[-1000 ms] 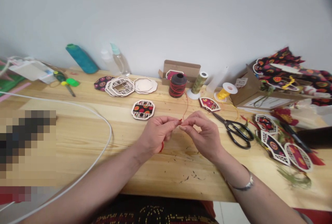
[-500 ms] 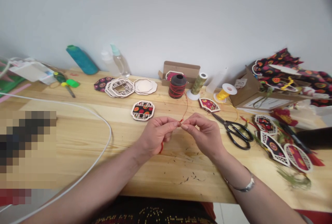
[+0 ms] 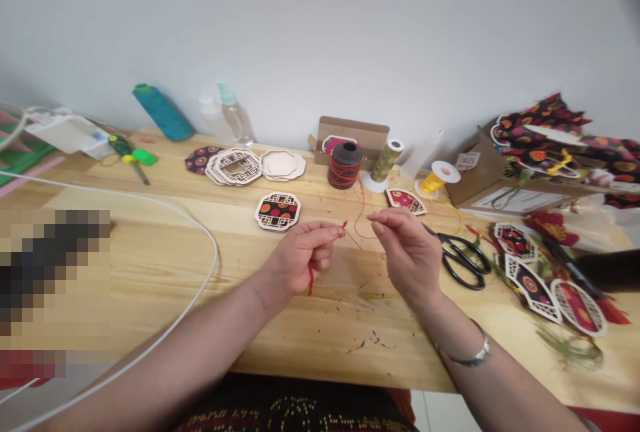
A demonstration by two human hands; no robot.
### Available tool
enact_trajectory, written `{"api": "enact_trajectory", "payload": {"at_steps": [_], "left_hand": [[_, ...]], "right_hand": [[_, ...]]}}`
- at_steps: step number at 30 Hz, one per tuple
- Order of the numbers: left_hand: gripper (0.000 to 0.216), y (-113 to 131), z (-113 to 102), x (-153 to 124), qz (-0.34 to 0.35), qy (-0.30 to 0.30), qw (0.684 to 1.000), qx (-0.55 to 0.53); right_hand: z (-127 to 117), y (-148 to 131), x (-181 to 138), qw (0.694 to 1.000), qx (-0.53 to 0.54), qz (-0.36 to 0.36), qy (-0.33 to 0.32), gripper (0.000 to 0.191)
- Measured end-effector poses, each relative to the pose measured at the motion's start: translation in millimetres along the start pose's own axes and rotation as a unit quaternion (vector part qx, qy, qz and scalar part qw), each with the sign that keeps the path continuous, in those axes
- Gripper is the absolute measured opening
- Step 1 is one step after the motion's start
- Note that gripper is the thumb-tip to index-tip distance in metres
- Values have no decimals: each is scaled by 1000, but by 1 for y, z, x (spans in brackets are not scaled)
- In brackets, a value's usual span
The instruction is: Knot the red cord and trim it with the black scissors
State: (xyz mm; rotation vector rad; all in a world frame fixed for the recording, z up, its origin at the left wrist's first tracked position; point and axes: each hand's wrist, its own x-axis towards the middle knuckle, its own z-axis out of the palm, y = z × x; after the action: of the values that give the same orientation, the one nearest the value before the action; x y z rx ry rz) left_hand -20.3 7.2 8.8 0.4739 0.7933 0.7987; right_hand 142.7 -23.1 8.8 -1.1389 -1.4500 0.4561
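Note:
My left hand (image 3: 313,252) is closed, with a red cord (image 3: 311,279) pinched between thumb and forefinger. A short knotted tip of it sticks up past the fingertips, and a longer tail hangs below the palm. To its right, my right hand (image 3: 407,249) is raised over the table, thumb and forefinger pressed together. What they hold, if anything, is too small to make out. A thin red thread (image 3: 357,219) runs down from the dark spool (image 3: 345,165) and passes close by the right thumb. Black-handled scissors (image 3: 465,262) lie beside the right hand.
A patterned lattice plaque (image 3: 278,211) lies beyond my left hand, with stacked wooden frames (image 3: 237,167) behind. Yellow thread (image 3: 433,183) and a cardboard box (image 3: 480,172) stand at right. Finished-looking ornaments (image 3: 533,285) lie at far right. A white cable (image 3: 213,245) crosses the left side.
My hands were together at the red cord. Now my right hand has drawn away to the right and slightly up, while the left keeps its pinch on the cord.

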Motion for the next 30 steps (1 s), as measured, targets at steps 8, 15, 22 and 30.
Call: {"api": "enact_trajectory", "payload": {"at_steps": [8,15,22,30], "left_hand": [[9,1,-3,1,-29,-42,998,-21],[11,1,0,0,-25,-43,999,2],[13,-2,0,-1,-15,-44,998,39],[18,-5,1,0,12,-17,998,62]], "right_hand": [[1,8,2,993,-33,-52,-100,16],[-3,1,4,985,-31,-116,-127,17],[-2,-2,2,984,-28,-123,-128,16],[-1,-1,-1,991,-5,-56,-125,10]]}}
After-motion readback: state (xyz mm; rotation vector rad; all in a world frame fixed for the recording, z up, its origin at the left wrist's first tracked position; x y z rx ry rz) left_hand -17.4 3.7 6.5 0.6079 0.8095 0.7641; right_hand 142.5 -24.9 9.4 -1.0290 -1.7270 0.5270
